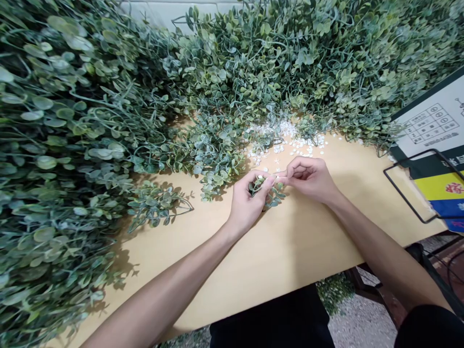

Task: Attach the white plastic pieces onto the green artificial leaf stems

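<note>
My left hand [250, 198] is closed around a small sprig of artificial greenery [274, 195], its leaves hanging below the fingers over the table. Thumb and forefinger of my right hand [308, 178] are pinched together at the top of this sprig, almost touching the left fingertips. Whatever sits in the right pinch is too small to make out. Just beyond both hands, small white plastic pieces [304, 145] lie scattered on the wooden table [232, 275]. A loose leafy sprig [155, 203] rests to the left of my left hand.
Large heaps of artificial greenery [72, 145] line the left side, and another heap [290, 58] spans the back. At right stands a printed box [431, 125] with a black wire frame [387, 179] before it. More greenery [335, 292] shows below the table's front edge.
</note>
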